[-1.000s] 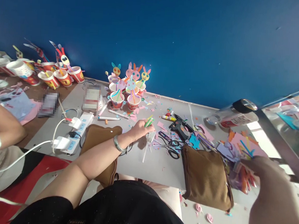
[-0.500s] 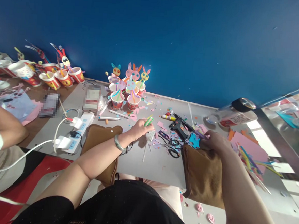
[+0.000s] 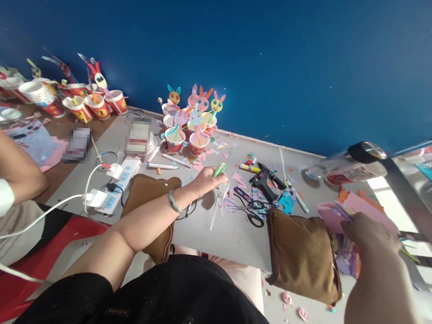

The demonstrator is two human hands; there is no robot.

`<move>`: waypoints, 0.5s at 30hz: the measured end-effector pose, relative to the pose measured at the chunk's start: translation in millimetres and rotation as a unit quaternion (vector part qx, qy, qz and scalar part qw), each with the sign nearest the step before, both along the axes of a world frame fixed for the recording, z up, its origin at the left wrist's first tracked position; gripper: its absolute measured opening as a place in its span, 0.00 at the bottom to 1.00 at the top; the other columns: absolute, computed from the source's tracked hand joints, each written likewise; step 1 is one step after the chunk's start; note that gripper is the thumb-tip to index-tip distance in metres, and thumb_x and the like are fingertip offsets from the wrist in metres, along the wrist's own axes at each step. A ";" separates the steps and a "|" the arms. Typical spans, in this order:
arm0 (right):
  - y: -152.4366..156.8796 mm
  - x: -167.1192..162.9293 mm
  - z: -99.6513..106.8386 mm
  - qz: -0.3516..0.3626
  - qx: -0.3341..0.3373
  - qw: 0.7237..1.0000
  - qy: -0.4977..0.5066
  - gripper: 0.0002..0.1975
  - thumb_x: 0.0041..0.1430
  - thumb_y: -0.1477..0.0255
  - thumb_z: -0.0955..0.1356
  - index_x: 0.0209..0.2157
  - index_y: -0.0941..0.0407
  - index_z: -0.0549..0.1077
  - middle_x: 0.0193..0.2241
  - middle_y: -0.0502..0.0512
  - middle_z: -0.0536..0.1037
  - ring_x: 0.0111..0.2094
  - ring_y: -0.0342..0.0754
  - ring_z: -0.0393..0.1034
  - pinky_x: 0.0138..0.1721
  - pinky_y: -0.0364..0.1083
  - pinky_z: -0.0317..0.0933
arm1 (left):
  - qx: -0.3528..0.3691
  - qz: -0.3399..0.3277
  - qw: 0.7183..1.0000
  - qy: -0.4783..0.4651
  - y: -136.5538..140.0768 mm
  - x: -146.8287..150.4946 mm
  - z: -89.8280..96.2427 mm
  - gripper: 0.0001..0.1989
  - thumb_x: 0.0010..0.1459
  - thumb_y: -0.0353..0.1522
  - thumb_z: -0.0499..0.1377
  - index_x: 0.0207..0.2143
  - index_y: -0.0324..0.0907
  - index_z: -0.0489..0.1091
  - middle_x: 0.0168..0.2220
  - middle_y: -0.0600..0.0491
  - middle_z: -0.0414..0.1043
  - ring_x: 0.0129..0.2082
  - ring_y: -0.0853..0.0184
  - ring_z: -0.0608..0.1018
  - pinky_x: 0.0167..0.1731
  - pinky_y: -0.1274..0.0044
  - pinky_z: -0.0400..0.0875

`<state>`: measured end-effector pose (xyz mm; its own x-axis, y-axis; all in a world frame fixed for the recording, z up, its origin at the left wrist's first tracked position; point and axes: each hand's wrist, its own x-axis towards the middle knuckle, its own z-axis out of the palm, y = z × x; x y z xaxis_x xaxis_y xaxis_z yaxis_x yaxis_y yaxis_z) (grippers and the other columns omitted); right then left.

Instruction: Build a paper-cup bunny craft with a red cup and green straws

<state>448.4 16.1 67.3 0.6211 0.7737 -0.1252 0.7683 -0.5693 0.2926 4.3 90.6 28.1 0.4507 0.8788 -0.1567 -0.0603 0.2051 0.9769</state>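
My left hand (image 3: 204,182), with a bracelet on its wrist, is closed around a small green striped piece (image 3: 220,169), its kind unclear. Below these fingers are white straw-like sticks (image 3: 214,215). Over pink paper sheets (image 3: 373,208) at the right, my right hand (image 3: 373,234) is blurred by motion. At its fingertips shows a thin purple strip (image 3: 341,209), too smeared to name exactly. Black-handled scissors (image 3: 254,216), a black glue gun (image 3: 264,184) and a blue paper cutout (image 3: 286,202) lie between my hands.
Paper cups (image 3: 175,140) with rabbit-faced figures stand by the blue wall. A brown cushion (image 3: 302,252) hangs over the table edge; a clear bottle (image 3: 343,163) lies behind it. Left are a power strip (image 3: 120,187) with cords and another person's arm (image 3: 14,160).
My right hand has moved right, from beside the blue cutout to over the pink paper, the purple strip moving along. My left hand keeps its grip. The view has shifted slightly.
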 end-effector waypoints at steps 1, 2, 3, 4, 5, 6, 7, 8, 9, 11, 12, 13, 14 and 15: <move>-3.9 -1.6 0.6 -0.027 -0.018 0.999 0.007 0.24 0.57 0.61 0.66 0.52 0.58 0.76 0.39 0.82 0.77 0.39 0.68 0.75 0.35 0.59 0.64 | -0.002 0.002 1.000 -0.003 0.6 -0.2 -0.2 0.11 0.51 0.39 0.60 0.28 0.39 0.71 0.18 0.62 0.54 0.19 0.76 0.55 0.22 0.78 0.49; -7.1 -5.6 1.6 -0.046 -0.031 0.998 0.006 0.29 0.57 0.57 0.66 0.54 0.59 0.75 0.44 0.83 0.76 0.45 0.70 0.74 0.39 0.61 0.64 | -0.001 0.003 1.000 -0.006 1.1 -0.4 -0.3 0.11 0.51 0.39 0.60 0.29 0.39 0.71 0.18 0.62 0.54 0.19 0.76 0.55 0.22 0.78 0.48; -9.4 -12.2 3.1 -0.051 -0.035 0.998 -0.003 0.33 0.57 0.53 0.65 0.56 0.60 0.73 0.48 0.85 0.74 0.50 0.73 0.71 0.44 0.63 0.63 | 0.002 0.004 1.000 -0.010 1.4 -0.7 -0.2 0.11 0.51 0.39 0.60 0.29 0.39 0.72 0.18 0.61 0.55 0.19 0.76 0.56 0.22 0.78 0.49; -10.8 -21.3 4.9 -0.028 -0.021 0.999 -0.020 0.35 0.58 0.51 0.63 0.58 0.62 0.71 0.53 0.85 0.72 0.55 0.75 0.67 0.49 0.65 0.61 | 0.005 0.004 1.000 -0.013 1.4 -1.1 0.3 0.11 0.52 0.39 0.60 0.29 0.39 0.72 0.19 0.61 0.56 0.19 0.76 0.56 0.22 0.78 0.49; -11.3 -32.7 6.9 0.015 0.007 0.999 -0.034 0.35 0.60 0.52 0.61 0.59 0.62 0.70 0.55 0.85 0.70 0.58 0.76 0.64 0.52 0.66 0.59 | 0.008 0.004 1.000 -0.015 1.2 -1.5 1.2 0.11 0.52 0.39 0.60 0.29 0.39 0.72 0.19 0.61 0.56 0.19 0.76 0.56 0.23 0.78 0.49; -11.0 -46.4 9.0 0.063 0.043 0.996 -0.038 0.33 0.62 0.53 0.60 0.59 0.61 0.69 0.57 0.83 0.70 0.60 0.76 0.62 0.54 0.67 0.58 | 0.011 0.004 1.000 -0.014 0.9 -2.0 2.4 0.11 0.52 0.39 0.60 0.29 0.39 0.72 0.18 0.62 0.55 0.19 0.76 0.56 0.23 0.78 0.50; -9.9 -62.1 10.9 0.119 0.088 0.989 -0.020 0.32 0.63 0.55 0.59 0.60 0.60 0.69 0.58 0.80 0.70 0.60 0.74 0.63 0.55 0.67 0.58 | 0.015 0.005 1.000 -0.012 0.4 -2.4 3.9 0.11 0.52 0.39 0.61 0.28 0.39 0.72 0.18 0.62 0.55 0.20 0.76 0.56 0.24 0.78 0.51; -8.3 -79.6 12.4 0.169 0.137 0.976 0.011 0.31 0.63 0.55 0.58 0.61 0.58 0.68 0.58 0.76 0.71 0.59 0.72 0.64 0.56 0.66 0.58 | 0.019 0.005 1.000 -0.010 -0.1 -2.8 5.6 0.11 0.51 0.39 0.61 0.28 0.39 0.72 0.18 0.62 0.54 0.20 0.75 0.57 0.24 0.78 0.52; -6.3 -98.5 13.3 0.207 0.179 0.960 0.058 0.30 0.63 0.55 0.60 0.59 0.57 0.71 0.56 0.73 0.74 0.56 0.70 0.68 0.57 0.65 0.59 | 0.025 0.006 1.000 -0.007 -0.4 -3.1 7.2 0.11 0.51 0.39 0.61 0.28 0.39 0.72 0.18 0.62 0.55 0.21 0.75 0.58 0.25 0.78 0.54; -1.9 -139.0 13.1 0.275 0.212 0.914 0.209 0.24 0.62 0.54 0.63 0.51 0.54 0.75 0.48 0.65 0.79 0.48 0.64 0.74 0.52 0.59 0.65 | 0.038 0.016 0.999 -0.006 -0.7 -3.4 10.0 0.12 0.51 0.40 0.62 0.28 0.39 0.72 0.19 0.60 0.58 0.23 0.74 0.61 0.28 0.78 0.57; 0.3 -159.6 12.1 0.294 0.233 0.883 0.282 0.21 0.61 0.54 0.65 0.47 0.52 0.77 0.45 0.61 0.81 0.46 0.61 0.75 0.50 0.57 0.66 | 0.047 0.023 0.999 -0.007 -0.7 -3.3 11.0 0.12 0.51 0.40 0.62 0.28 0.39 0.71 0.20 0.60 0.60 0.24 0.73 0.63 0.29 0.78 0.59; 2.4 -179.8 10.5 0.309 0.256 0.852 0.335 0.17 0.62 0.55 0.65 0.43 0.51 0.77 0.42 0.59 0.81 0.45 0.59 0.76 0.50 0.56 0.67 | 0.057 0.033 0.998 -0.008 -0.7 -3.2 11.7 0.13 0.51 0.41 0.62 0.29 0.39 0.71 0.22 0.59 0.62 0.26 0.72 0.65 0.30 0.78 0.60; 4.5 -198.9 8.4 0.332 0.257 0.821 0.386 0.15 0.62 0.55 0.66 0.40 0.50 0.77 0.40 0.57 0.81 0.44 0.58 0.76 0.49 0.55 0.67 | 0.070 0.045 0.996 -0.009 -0.7 -3.1 12.2 0.13 0.51 0.41 0.62 0.29 0.39 0.71 0.23 0.58 0.64 0.27 0.72 0.66 0.32 0.78 0.62; 6.7 -216.5 5.8 0.349 0.261 0.794 0.423 0.14 0.61 0.55 0.67 0.38 0.50 0.77 0.37 0.56 0.81 0.42 0.57 0.76 0.48 0.55 0.68 | 0.088 0.057 0.994 -0.007 -0.9 -3.1 12.5 0.13 0.52 0.41 0.62 0.29 0.39 0.71 0.24 0.58 0.65 0.28 0.71 0.68 0.34 0.77 0.63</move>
<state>231.9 22.8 73.0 -0.1178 0.9762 0.1822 0.7462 0.2081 -0.6324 1.3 89.7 40.6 0.3474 0.9377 0.0092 -0.0882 0.0229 0.9958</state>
